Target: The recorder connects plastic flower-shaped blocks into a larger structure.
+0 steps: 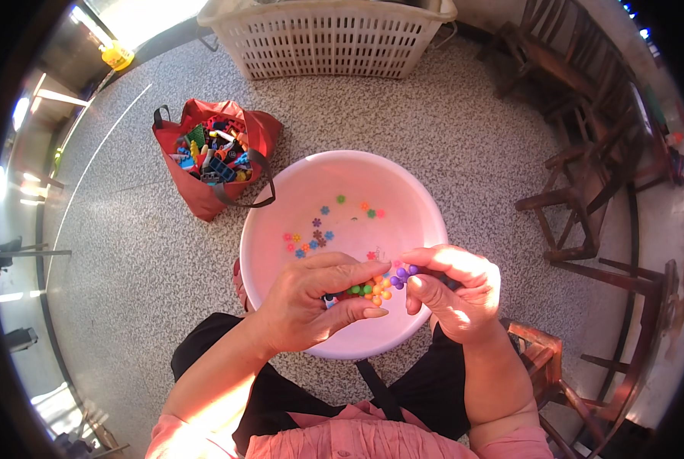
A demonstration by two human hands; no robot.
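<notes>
Over the near part of a pink basin (334, 172), my left hand (303, 298) is closed around small knobbly plastic pieces. An orange knobbly piece (378, 291) pokes out between its thumb and fingers, with a green one (360, 290) behind it. Something small, white and blue, shows at the palm. My right hand (464, 298) pinches a purple knobbly piece (403, 276) between thumb and forefinger, right beside the orange one; whether the two are joined I cannot tell. Several flower-shaped pieces (318, 236) in various colours lie scattered on the basin's bottom.
A red bag (196, 195) full of mixed toy pieces stands on the speckled floor, left of the basin. Beyond sits a white slatted plastic crate (334, 46). Wooden chairs (579, 199) line the right side, and a wooden stool (537, 348) is near my right arm.
</notes>
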